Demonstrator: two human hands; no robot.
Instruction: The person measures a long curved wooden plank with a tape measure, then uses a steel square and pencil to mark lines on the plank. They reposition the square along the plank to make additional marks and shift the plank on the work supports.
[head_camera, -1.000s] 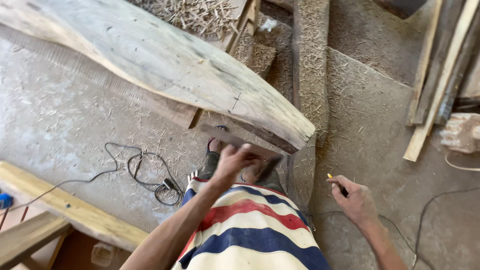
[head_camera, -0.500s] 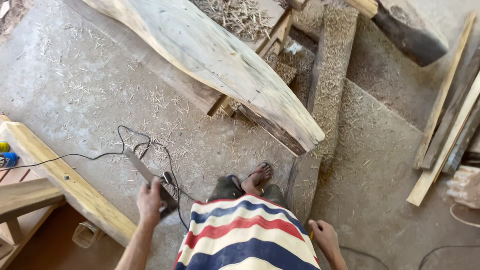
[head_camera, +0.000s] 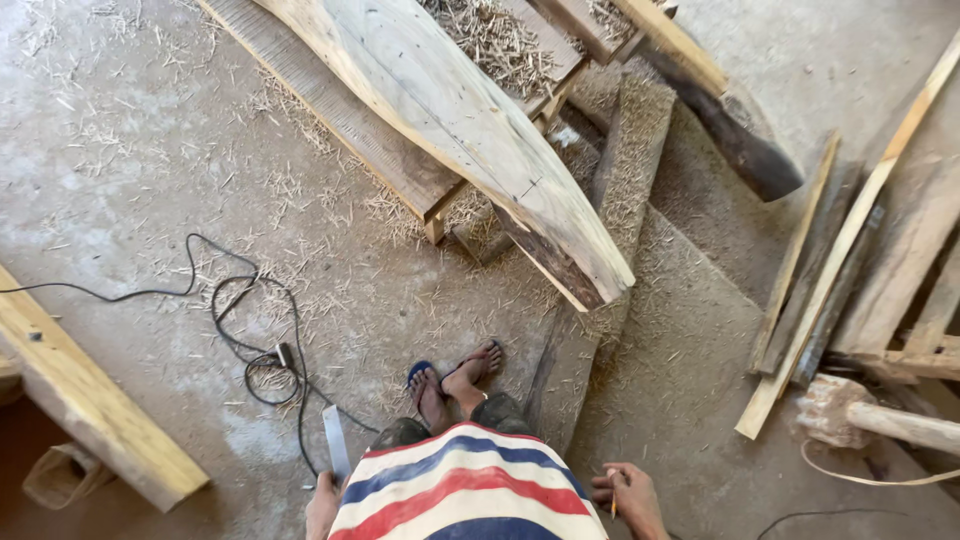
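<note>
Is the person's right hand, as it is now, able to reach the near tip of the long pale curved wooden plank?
Probably not without a step: the right hand hangs low at the hip holding a pencil, while the pale plank's tip lies beyond the feet; nothing blocks it.

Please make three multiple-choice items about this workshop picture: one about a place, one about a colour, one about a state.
1. Where does the black cable lie?
A. on the floor, left of the feet
B. on top of the plank
C. around the right hand

2. Which colours are the shirt stripes?
A. green and yellow
B. cream, blue and red
C. black only

3. What does the right hand do?
A. lies flat on the plank
B. holds a pencil
C. grips the cable

Answers: 1 A, it coils on the floor by the sandalled feet. 2 B, those three bands show. 3 B, a thin yellow pencil stands between its fingers.
</note>
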